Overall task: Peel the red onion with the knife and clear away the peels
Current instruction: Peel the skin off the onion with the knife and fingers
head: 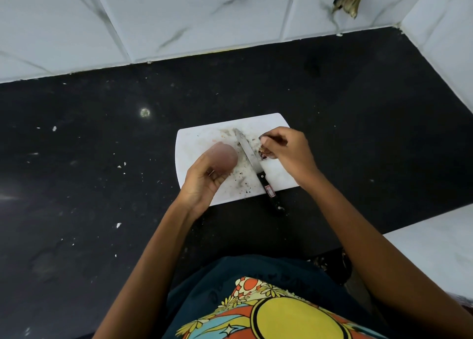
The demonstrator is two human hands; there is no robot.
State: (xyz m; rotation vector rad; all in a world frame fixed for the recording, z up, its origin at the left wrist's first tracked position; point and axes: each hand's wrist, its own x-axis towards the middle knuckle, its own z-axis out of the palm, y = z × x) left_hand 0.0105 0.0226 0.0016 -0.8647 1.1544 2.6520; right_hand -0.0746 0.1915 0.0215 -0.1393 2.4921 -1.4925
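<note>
A: Over on the left, the left hand point(204, 178) cups the peeled onion point(224, 161), fingers curled round its near side, over the left part of the white cutting board point(194, 144).

B: And in the middle the knife point(256, 165) lies flat on the board, blade pointing away, black handle hanging off the near edge, nobody holding it.

A: Right of the blade, the right hand point(286, 146) pinches dark peels point(266, 154), fingertips bunched tight.

B: All on the black counter point(102, 159).
</note>
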